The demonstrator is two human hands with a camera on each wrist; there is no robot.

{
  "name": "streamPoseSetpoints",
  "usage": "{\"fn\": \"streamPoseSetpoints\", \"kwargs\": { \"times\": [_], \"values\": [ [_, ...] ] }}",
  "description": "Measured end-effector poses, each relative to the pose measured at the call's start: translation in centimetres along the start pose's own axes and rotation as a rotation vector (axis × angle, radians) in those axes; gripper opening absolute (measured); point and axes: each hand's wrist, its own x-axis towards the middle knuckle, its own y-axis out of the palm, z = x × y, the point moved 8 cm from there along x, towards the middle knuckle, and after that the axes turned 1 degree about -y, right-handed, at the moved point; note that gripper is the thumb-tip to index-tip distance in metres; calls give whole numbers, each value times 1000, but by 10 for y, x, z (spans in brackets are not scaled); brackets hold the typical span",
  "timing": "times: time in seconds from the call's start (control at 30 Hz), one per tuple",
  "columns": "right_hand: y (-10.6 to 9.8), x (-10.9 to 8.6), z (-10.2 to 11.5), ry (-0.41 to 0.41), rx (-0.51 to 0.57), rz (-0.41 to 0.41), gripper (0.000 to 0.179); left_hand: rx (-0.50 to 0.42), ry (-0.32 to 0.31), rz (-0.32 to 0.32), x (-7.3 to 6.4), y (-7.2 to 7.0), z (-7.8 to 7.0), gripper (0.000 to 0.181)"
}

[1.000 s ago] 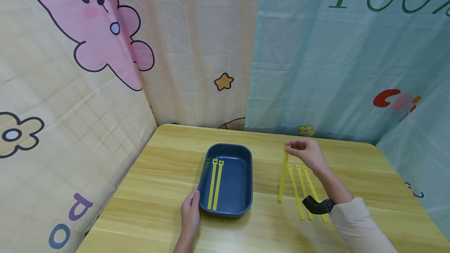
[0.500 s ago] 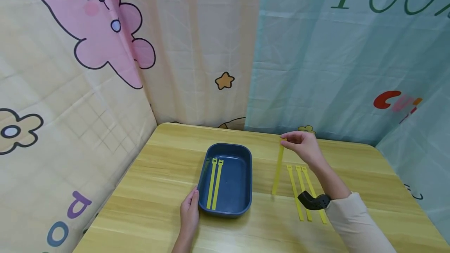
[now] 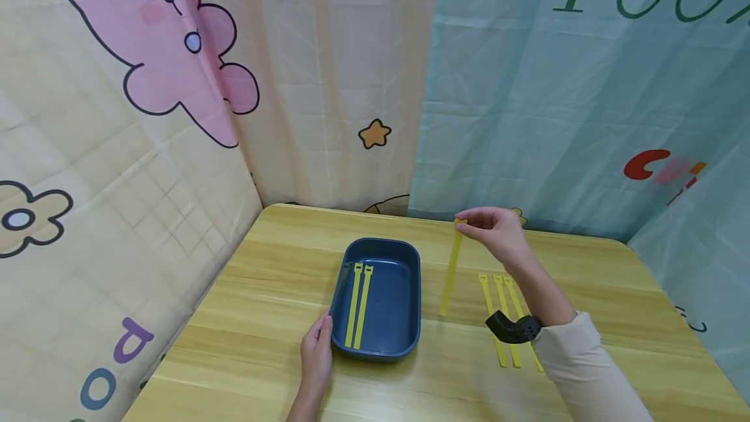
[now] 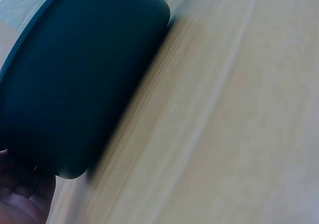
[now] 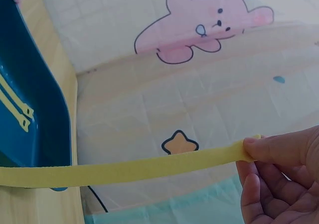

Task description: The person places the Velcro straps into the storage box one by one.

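My right hand pinches the slotted end of a yellow cable strap between thumb and fingertips. The strap hangs down to the right of a dark blue bin; in the right wrist view its flat, fuzzy length crosses in front of the bin's end. At the bin's near left corner, my left hand holds the outer wall, the thumb up by the rim. Two more yellow straps lie side by side along the bin's left half. The left wrist view shows the bin's outer wall and curled fingers at its corner.
Three more yellow straps lie on the wood-grain table right of the bin, partly hidden by the right forearm and its black wrist camera. Printed curtains stand behind the table and along its sides.
My right hand has moved left and a little farther back and up, carrying the hanging strap closer to the bin. The left hand and the bin have stayed in place.
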Motion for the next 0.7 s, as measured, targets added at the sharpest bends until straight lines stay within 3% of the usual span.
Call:
{"fn": "streamPoseSetpoints", "kwargs": {
  "times": [0.7],
  "values": [
    [30,5,12,-13,121,23,29,11,17,7,-1,1,-4,36]
  ]
}}
